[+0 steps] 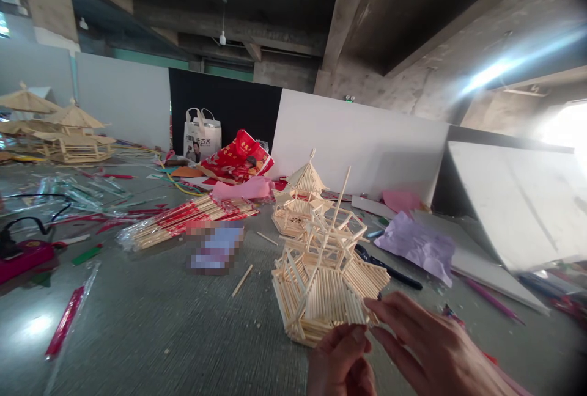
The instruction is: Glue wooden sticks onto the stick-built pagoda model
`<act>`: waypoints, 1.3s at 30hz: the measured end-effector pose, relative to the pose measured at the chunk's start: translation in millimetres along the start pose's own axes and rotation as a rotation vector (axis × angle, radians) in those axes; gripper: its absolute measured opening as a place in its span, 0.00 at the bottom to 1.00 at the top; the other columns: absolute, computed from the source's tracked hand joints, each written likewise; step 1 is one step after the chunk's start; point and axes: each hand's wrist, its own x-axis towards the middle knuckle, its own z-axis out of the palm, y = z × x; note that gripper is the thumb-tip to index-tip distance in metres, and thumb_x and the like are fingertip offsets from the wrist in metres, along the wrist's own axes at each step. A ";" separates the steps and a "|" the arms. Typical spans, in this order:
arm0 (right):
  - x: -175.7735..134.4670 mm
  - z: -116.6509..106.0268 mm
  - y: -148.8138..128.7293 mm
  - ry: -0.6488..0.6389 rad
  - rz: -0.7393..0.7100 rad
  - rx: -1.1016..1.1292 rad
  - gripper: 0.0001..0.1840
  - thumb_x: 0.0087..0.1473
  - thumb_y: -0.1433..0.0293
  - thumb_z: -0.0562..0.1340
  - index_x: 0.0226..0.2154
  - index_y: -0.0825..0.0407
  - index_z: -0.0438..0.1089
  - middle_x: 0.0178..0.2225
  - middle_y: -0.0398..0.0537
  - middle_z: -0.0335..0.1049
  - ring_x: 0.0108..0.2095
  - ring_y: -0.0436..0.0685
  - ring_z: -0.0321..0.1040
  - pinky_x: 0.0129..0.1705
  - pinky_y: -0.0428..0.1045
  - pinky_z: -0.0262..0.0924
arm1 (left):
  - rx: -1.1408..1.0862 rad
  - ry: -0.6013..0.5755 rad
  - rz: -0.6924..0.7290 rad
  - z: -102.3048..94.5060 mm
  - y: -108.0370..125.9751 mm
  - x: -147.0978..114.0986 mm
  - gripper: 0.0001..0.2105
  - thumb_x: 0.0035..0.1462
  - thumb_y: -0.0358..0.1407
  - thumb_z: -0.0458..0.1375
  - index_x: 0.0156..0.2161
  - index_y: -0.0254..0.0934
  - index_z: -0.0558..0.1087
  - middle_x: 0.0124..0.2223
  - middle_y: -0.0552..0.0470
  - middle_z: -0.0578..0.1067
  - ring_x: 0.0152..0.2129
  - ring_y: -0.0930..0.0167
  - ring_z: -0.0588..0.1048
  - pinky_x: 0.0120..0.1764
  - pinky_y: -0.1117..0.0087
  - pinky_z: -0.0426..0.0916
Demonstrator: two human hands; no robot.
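1. The worktop (pixel 183 335) has its widest bare stretch to the left of and in front of the stick model (pixel 328 295), broken by one loose stick (pixel 242 280) and a few crumbs.
2. Behind, room is tight: a second stick model (pixel 306 179) with a pointed roof stands just beyond the first, its lower part partly hidden by it.
3. On the right, a black-handled tool (pixel 397 272) lies close by, with crumpled purple paper (pixel 415 243) and a white board (pixel 481 274) farther out.
4. To the left, well apart, lies a wrapped bundle of sticks (pixel 183 222); a white partition (pixel 358 133) bounds the far side.
5. The stick model stands upright on the worktop, right of the view's centre, directly ahead of both hands. Pale sticks, set side by side, form sloping panels around its lower tier; above is an open, many-sided frame, and one long stick rises at a slant past its top.
6. The left hand (pixel 342 359) has its grip drawn together, thumb against forefinger, at the lower front edge of the model.
7. The right hand (pixel 426 338) reaches the panel edge from the right; I cannot tell whether its grip is clamped on a stick.
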 end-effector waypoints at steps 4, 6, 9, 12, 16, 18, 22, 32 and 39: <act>3.8 -5.6 -4.5 0.021 0.008 0.003 0.18 0.64 0.67 0.44 0.44 0.51 0.67 0.37 0.46 0.70 0.34 0.48 0.70 0.30 0.41 0.65 | -0.027 0.004 0.020 -0.8 -3.2 0.8 0.17 0.22 0.38 0.74 0.20 0.32 0.74 0.16 0.58 0.72 0.05 0.85 0.59 0.10 0.81 0.47; 7.4 -8.7 -7.0 0.027 0.001 -0.001 0.18 0.64 0.68 0.44 0.44 0.51 0.67 0.36 0.46 0.71 0.34 0.48 0.70 0.31 0.41 0.65 | -0.021 0.001 0.006 -2.1 -3.9 1.3 0.17 0.23 0.38 0.74 0.19 0.33 0.73 0.16 0.58 0.72 0.05 0.85 0.58 0.10 0.81 0.47; 11.4 -10.9 -8.4 0.028 -0.013 -0.013 0.20 0.64 0.68 0.43 0.42 0.51 0.69 0.35 0.46 0.71 0.32 0.48 0.70 0.30 0.42 0.65 | -0.015 0.000 -0.003 -2.9 -3.0 1.1 0.17 0.23 0.38 0.74 0.20 0.32 0.73 0.18 0.57 0.73 0.05 0.85 0.59 0.10 0.81 0.48; 13.4 -11.0 -7.7 0.038 -0.039 -0.020 0.22 0.64 0.69 0.41 0.39 0.52 0.70 0.33 0.47 0.71 0.30 0.48 0.70 0.28 0.43 0.64 | -0.013 0.001 0.000 -1.1 -0.5 -0.3 0.18 0.21 0.38 0.74 0.20 0.32 0.73 0.17 0.58 0.73 0.05 0.84 0.59 0.09 0.81 0.48; 15.4 -11.2 -7.5 0.038 -0.060 -0.018 0.24 0.64 0.70 0.41 0.35 0.52 0.71 0.33 0.48 0.71 0.29 0.49 0.70 0.26 0.43 0.64 | -0.009 0.009 0.020 2.8 2.3 -2.6 0.19 0.20 0.38 0.74 0.20 0.32 0.74 0.16 0.58 0.73 0.05 0.84 0.59 0.10 0.81 0.49; 15.9 -12.0 -8.3 0.028 -0.058 -0.019 0.23 0.64 0.70 0.41 0.36 0.53 0.70 0.33 0.49 0.71 0.29 0.49 0.70 0.26 0.43 0.64 | -0.008 0.010 0.021 4.0 3.1 -3.6 0.18 0.21 0.38 0.74 0.21 0.32 0.74 0.17 0.57 0.73 0.05 0.84 0.60 0.09 0.81 0.49; 14.4 -13.2 -9.4 -0.004 -0.049 -0.011 0.20 0.63 0.69 0.43 0.38 0.52 0.69 0.32 0.47 0.69 0.30 0.48 0.69 0.29 0.43 0.65 | 0.017 -0.014 0.011 4.2 3.5 -4.4 0.18 0.21 0.38 0.74 0.20 0.31 0.73 0.17 0.57 0.72 0.05 0.84 0.60 0.09 0.82 0.49; 10.9 -3.7 -4.8 -0.026 -0.051 0.006 0.18 0.63 0.70 0.43 0.37 0.52 0.67 0.31 0.45 0.67 0.28 0.48 0.67 0.28 0.44 0.65 | 0.077 -0.054 -0.016 -6.9 0.1 4.9 0.17 0.27 0.41 0.73 0.19 0.33 0.71 0.12 0.61 0.66 0.04 0.84 0.56 0.09 0.81 0.46; 13.3 -10.8 -3.8 -0.011 -0.064 0.016 0.15 0.62 0.69 0.46 0.41 0.51 0.67 0.31 0.45 0.67 0.28 0.48 0.68 0.27 0.43 0.66 | 0.084 -0.004 -0.012 -2.6 3.3 -3.1 0.19 0.23 0.41 0.73 0.22 0.32 0.74 0.20 0.57 0.73 0.07 0.84 0.61 0.11 0.79 0.48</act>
